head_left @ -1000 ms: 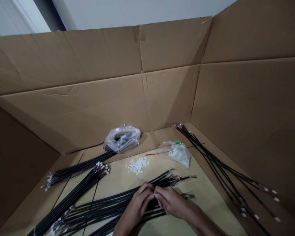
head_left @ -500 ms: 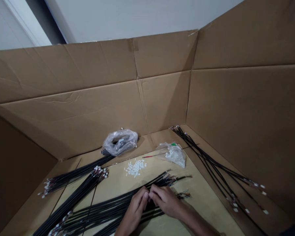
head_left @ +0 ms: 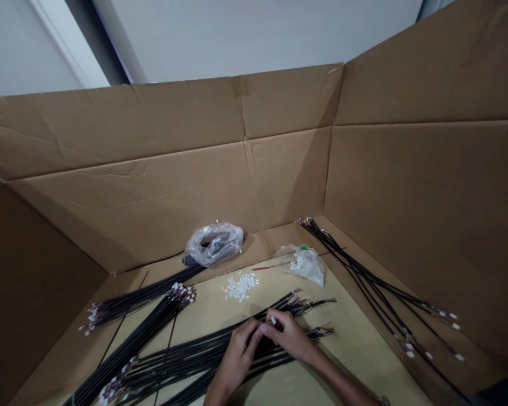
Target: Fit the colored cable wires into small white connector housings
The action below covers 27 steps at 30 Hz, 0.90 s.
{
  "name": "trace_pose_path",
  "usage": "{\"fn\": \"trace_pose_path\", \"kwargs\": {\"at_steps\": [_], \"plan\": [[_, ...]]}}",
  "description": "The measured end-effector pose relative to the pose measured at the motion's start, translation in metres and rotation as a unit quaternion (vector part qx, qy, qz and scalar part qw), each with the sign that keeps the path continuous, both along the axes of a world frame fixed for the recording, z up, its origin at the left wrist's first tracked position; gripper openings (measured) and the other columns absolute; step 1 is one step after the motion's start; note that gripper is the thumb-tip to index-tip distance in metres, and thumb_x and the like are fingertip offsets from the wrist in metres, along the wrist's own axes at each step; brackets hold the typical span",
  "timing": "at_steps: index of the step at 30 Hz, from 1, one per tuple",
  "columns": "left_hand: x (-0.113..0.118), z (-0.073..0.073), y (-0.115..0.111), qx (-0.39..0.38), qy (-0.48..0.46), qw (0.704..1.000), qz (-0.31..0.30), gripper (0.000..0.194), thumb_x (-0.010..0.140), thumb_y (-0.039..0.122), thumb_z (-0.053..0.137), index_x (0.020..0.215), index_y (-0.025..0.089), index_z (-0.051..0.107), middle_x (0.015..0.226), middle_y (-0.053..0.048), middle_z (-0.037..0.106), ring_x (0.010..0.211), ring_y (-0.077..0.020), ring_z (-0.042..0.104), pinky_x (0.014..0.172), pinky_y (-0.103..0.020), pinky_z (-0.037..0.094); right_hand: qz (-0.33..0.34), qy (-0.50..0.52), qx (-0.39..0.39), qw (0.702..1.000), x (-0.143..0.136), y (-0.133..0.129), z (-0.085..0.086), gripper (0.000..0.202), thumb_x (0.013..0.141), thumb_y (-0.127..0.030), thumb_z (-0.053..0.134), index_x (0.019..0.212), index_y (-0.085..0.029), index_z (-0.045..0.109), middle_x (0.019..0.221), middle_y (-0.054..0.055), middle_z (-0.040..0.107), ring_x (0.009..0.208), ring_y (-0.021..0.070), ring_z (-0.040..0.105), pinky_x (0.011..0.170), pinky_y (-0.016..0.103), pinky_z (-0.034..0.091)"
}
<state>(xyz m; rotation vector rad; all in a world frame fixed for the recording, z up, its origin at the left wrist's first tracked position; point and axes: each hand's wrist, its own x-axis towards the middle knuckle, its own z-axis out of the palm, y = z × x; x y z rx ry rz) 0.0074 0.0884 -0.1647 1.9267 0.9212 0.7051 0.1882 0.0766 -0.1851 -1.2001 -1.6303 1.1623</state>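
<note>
Both hands meet over a bunch of black cables [head_left: 203, 347] lying across the board. In my right hand [head_left: 291, 338] a small white connector housing [head_left: 273, 320] shows between curled fingers and thumb. My left hand [head_left: 239, 352] is closed, its fingertips and thumb pressed up against the right thumb; what it pinches is hidden. Just beyond the hands, frayed thin wires [head_left: 307, 306] stick out of the cable ends. A loose pile of similar white housings [head_left: 240, 286] lies farther back on the board.
Cable bundles with white-tipped ends [head_left: 129, 347] lie at the left, some reaching a clear plastic bag [head_left: 215, 243]. Another bag [head_left: 309, 268] holds white housings, beside a thin red-tipped tool [head_left: 260, 268]. More cables [head_left: 372, 282] run along the right. Tall cardboard walls [head_left: 173, 186] enclose the surface.
The white housing now shows at my right fingertips, where it was not visible before. My right fingers have lifted and curled a little. The view has shifted slightly.
</note>
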Motion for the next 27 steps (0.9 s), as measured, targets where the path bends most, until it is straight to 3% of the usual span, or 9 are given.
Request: {"fn": "trace_pose_path", "kwargs": {"at_steps": [5,12,17,22,27], "plan": [[0.000,-0.003,-0.001,0.000,-0.012,1.000,0.006,0.027,0.100,0.039,0.061,0.112,0.017,0.067,0.110,-0.006,0.071,0.093,-0.0201,0.070,0.084,-0.041,0.059,-0.001,0.003,0.006,1.000,0.002,0.004,0.001,0.025,0.101,-0.036,0.064,0.113,-0.014,0.068,0.107,0.005,0.072,0.089,0.0208,0.072,0.078,0.038,0.061],[0.004,0.006,-0.003,-0.003,-0.033,0.999,-0.007,0.028,0.100,0.039,0.060,0.118,0.018,0.066,0.116,-0.007,0.070,0.096,-0.0206,0.070,0.086,-0.042,0.059,0.006,0.033,-0.029,0.999,-0.001,0.008,-0.008,0.025,0.101,-0.035,0.063,0.116,-0.015,0.066,0.108,0.006,0.071,0.086,0.0192,0.071,0.074,0.036,0.062],[0.003,-0.001,-0.003,-0.009,-0.041,0.999,0.008,0.028,0.100,0.039,0.061,0.117,0.017,0.066,0.115,-0.007,0.070,0.096,-0.0208,0.070,0.085,-0.041,0.059,0.013,0.053,-0.033,0.998,-0.009,0.009,-0.015,0.027,0.101,-0.034,0.064,0.119,-0.015,0.066,0.113,0.007,0.071,0.092,0.0211,0.072,0.079,0.039,0.062],[0.004,-0.009,-0.002,-0.013,-0.046,0.999,0.018,0.028,0.099,0.040,0.062,0.114,0.016,0.067,0.111,-0.006,0.070,0.094,-0.0208,0.070,0.083,-0.041,0.059,0.000,0.054,-0.020,0.998,-0.005,0.007,-0.010,0.028,0.100,-0.036,0.064,0.118,-0.014,0.067,0.113,0.006,0.071,0.094,0.0234,0.071,0.082,0.041,0.061],[0.008,-0.005,-0.002,-0.013,-0.060,0.998,0.014,0.029,0.100,0.040,0.061,0.118,0.017,0.066,0.116,-0.007,0.070,0.097,-0.0213,0.070,0.086,-0.042,0.059,-0.020,0.039,-0.019,0.999,-0.004,0.008,-0.005,0.029,0.100,-0.036,0.064,0.118,-0.014,0.067,0.114,0.006,0.071,0.094,0.0236,0.072,0.081,0.041,0.061]]}}
